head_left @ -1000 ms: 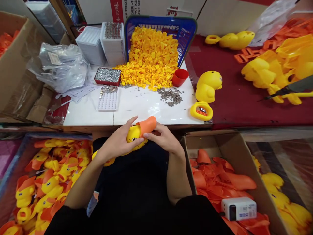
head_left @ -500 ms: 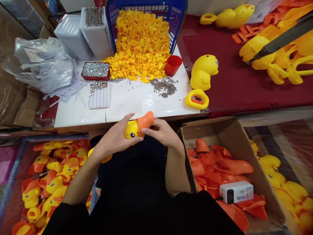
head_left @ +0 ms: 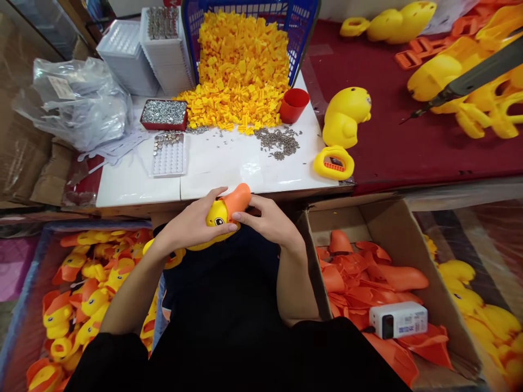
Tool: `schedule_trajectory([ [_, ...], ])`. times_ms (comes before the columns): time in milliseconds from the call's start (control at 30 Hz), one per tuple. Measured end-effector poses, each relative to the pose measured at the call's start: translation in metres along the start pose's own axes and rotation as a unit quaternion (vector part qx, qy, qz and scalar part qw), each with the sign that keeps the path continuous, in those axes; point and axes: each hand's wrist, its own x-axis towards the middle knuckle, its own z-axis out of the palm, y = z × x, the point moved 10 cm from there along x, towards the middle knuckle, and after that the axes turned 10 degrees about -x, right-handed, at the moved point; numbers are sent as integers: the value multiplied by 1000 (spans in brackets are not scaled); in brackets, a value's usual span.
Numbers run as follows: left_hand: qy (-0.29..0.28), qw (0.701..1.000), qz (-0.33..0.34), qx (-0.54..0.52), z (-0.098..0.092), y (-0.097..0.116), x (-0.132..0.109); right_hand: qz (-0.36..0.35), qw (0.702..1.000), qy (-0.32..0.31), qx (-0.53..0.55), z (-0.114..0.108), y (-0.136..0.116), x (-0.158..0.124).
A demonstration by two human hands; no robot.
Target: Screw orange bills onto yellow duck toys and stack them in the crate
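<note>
In front of my body, off the table's near edge, a yellow toy duck (head_left: 211, 216) lies on its side in my grip. My left hand (head_left: 195, 222) wraps round its head, thumb below the printed eye. An orange beak (head_left: 237, 200) sits against the front of the head. My right hand (head_left: 267, 219) pinches that beak, thumb on its near side and the fingers behind it, partly hidden. Most of the duck's body is covered by my left hand and forearm.
A white worktop (head_left: 229, 174) ahead bears a blue basket (head_left: 300, 60) spilling yellow clips, a red cup (head_left: 294, 105), and a tray of metal parts (head_left: 164, 114). A carton (head_left: 373, 218) of orange beaks stands right; a bin (head_left: 36, 294) of ducks left. A screwdriver (head_left: 461, 84) hangs at right.
Both hands and the duck have shifted slightly left and the beak tilts a little more toward the head. The camera view has also moved slightly. The grip stays the same.
</note>
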Motion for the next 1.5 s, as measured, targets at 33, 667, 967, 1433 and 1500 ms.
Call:
schedule_trajectory([
  [33,-4,1000,6,0,-1,0,1,7,999,22,-25,-3,-2,-2],
  [667,180,948,178,194,23,67,18,-116,937,316,-97,-79,-24,-34],
  [967,333,870,260,254,37,51,15,-82,924,313,-204,-67,-27,-30],
  [1433,405,777,334,348,29,93,-22,-30,955,214,-201,-118,34,-57],
  [1500,375,804,321,332,28,89,-33,175,905,272,-276,-161,94,-91],
])
